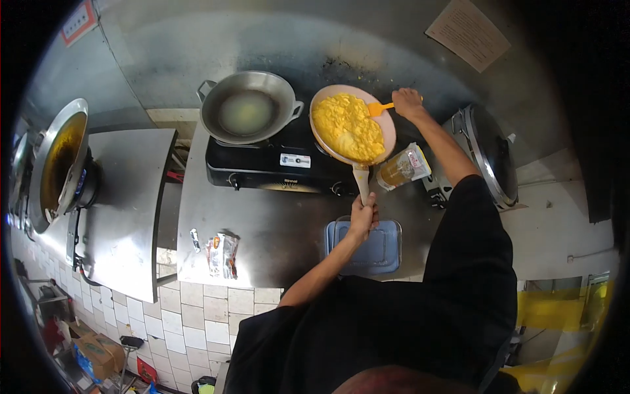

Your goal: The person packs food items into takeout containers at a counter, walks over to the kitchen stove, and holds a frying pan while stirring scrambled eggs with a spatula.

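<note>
My left hand (363, 215) is wrapped round the pale handle of a frying pan (389, 134), which sits tilted at the right side of the black gas stove (262, 172). Yellow scrambled eggs (346, 128) fill much of the pan. At the pan's right rim, my right hand (408, 102) grips an orange spatula (380, 108), its blade touching the eggs. A packet with yellowish contents (401, 169) lies just right of the pan handle. Below my left hand is a glass dish with a blue surface (377, 246), partly hidden by my forearm.
A wok with cloudy liquid (248, 111) sits on the left burner. A torn wrapper (223, 254) lies at the counter's front left. To the right stands a large lidded pot (489, 154). Another wok (60, 164) with brownish contents is at far left, beside a steel table (125, 197).
</note>
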The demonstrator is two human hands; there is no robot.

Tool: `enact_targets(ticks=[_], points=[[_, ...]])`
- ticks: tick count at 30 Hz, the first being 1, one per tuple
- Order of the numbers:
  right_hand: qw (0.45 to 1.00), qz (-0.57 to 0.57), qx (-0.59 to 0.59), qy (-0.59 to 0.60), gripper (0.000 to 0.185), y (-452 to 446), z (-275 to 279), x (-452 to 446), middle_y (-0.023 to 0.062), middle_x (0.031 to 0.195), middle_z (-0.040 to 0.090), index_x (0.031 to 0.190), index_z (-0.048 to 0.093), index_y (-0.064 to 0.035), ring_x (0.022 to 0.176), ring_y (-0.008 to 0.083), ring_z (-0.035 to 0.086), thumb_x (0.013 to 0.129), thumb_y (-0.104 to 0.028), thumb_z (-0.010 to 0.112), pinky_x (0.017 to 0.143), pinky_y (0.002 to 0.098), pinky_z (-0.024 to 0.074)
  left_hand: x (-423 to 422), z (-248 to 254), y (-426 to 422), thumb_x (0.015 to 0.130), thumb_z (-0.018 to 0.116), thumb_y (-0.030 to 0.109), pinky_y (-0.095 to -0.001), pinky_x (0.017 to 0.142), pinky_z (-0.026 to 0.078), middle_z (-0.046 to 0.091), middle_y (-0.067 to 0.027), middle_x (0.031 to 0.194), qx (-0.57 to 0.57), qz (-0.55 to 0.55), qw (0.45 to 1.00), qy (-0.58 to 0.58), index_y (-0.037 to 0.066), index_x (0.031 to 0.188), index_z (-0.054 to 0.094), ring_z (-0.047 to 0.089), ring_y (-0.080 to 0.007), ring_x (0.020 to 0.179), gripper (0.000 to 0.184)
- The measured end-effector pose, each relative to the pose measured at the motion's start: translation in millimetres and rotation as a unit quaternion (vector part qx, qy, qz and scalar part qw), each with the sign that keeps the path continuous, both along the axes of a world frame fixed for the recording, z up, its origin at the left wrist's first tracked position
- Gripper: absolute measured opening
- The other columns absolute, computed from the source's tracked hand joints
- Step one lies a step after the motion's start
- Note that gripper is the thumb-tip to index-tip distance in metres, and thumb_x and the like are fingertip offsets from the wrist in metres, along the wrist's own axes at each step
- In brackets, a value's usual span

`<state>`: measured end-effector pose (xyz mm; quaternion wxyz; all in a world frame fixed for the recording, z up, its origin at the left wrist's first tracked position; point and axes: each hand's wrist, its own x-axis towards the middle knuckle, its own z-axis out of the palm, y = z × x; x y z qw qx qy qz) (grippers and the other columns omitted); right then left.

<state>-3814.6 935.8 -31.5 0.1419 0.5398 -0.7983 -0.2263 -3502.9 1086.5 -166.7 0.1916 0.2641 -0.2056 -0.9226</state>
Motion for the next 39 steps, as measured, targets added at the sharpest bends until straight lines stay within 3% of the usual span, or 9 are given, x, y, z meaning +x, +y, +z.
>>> enact_targets(ticks=[2,7,13,19,22,26,29,35,39], points=[[0.998,0.032,-0.051,-0.008,0.017,-8,-28,-19,0.0181,0.103,0.071,0.094,0.074,-0.0096,0.102,0.0356,0.067,0.085,-0.02,0.063,0.088,0.0469,0.0522,0,-1,0,0.101,0.055,0.033,-0.0231,0.035,0.025,0.039,0.0037,0.064,0.005,-0.005,1.0,0.006,0.013,0.097,0.042,0.031,-0.0048,0.043,0.024],[0.987,0.044,-0.08,-0.13,0.027,-10,-58,-33,0.013,0.102,0.067,0.115,0.07,-0.0159,0.095,0.0332,0.065,0.09,-0.018,0.061,0.084,0.0458,0.0512,3,1,-5,0.102,0.053,0.031,-0.0226,0.035,0.024,0.038,0.0041,0.064,0.02,-0.028,0.999,0.004,0.015,0.099,0.041,0.031,-0.0041,0.043,0.02],[0.966,0.219,-0.048,-0.127,0.025,35,-20,-6,0.0092,0.088,0.062,0.113,0.068,-0.0151,0.086,0.0305,0.063,0.09,-0.015,0.059,0.073,0.0439,0.0501,2,1,-4,0.101,0.054,0.03,-0.0221,0.035,0.024,0.039,0.0041,0.064,0.027,-0.031,0.999,0.01,0.015,0.099,0.042,0.031,-0.0038,0.044,0.02],[0.948,0.306,-0.006,-0.084,0.021,81,20,16,0.003,0.085,0.06,0.107,0.07,-0.0181,0.086,0.0225,0.058,0.089,-0.015,0.06,0.078,0.0386,0.0471,3,4,-4,0.101,0.055,0.031,-0.0226,0.038,0.024,0.037,0.0045,0.066,0.023,-0.032,0.999,0.002,0.016,0.094,0.039,0.03,-0.0044,0.046,0.023],[0.949,0.298,-0.058,-0.081,0.02,87,51,19,0.0019,0.086,0.059,0.104,0.072,-0.0197,0.085,0.0212,0.057,0.088,-0.015,0.062,0.08,0.0386,0.0459,3,2,-3,0.101,0.055,0.031,-0.0223,0.038,0.025,0.038,0.0042,0.066,0.018,-0.032,0.999,0.004,0.016,0.093,0.039,0.031,-0.0046,0.047,0.023],[0.985,0.157,-0.069,0.012,0.031,74,54,5,0.0073,0.096,0.064,0.113,0.072,-0.0213,0.104,0.0279,0.06,0.092,-0.014,0.052,0.095,0.0427,0.0463,1,2,-3,0.101,0.055,0.032,-0.0222,0.038,0.026,0.039,0.0043,0.066,0.016,-0.031,0.999,-0.003,0.016,0.094,0.04,0.032,-0.0044,0.047,0.023],[0.979,0.159,-0.116,0.046,0.033,49,12,-34,0.0105,0.103,0.066,0.116,0.071,-0.0196,0.106,0.033,0.062,0.091,-0.009,0.052,0.097,0.0461,0.0459,0,-2,-1,0.101,0.055,0.034,-0.0226,0.038,0.027,0.04,0.004,0.065,0.021,-0.032,0.999,-0.01,0.015,0.098,0.043,0.033,-0.0043,0.046,0.022],[0.992,0.074,-0.082,-0.057,0.038,-39,-36,-21,0.0116,0.107,0.065,0.118,0.07,-0.0205,0.108,0.0325,0.061,0.091,-0.004,0.049,0.095,0.0488,0.0425,-1,-3,-2,0.101,0.054,0.034,-0.0221,0.038,0.027,0.041,0.0032,0.067,0.013,-0.033,0.999,-0.008,0.016,0.102,0.042,0.034,-0.0046,0.047,0.022],[0.979,0.173,-0.054,-0.09,0.035,-85,-62,0,0.0079,0.102,0.061,0.117,0.071,-0.0213,0.107,0.0254,0.055,0.093,-0.005,0.051,0.096,0.0447,0.0335,3,5,-5,0.102,0.053,0.033,-0.0211,0.036,0.025,0.035,0.0051,0.065,0.011,-0.041,0.999,-0.009,0.016,0.099,0.039,0.03,-0.004,0.045,0.022]])
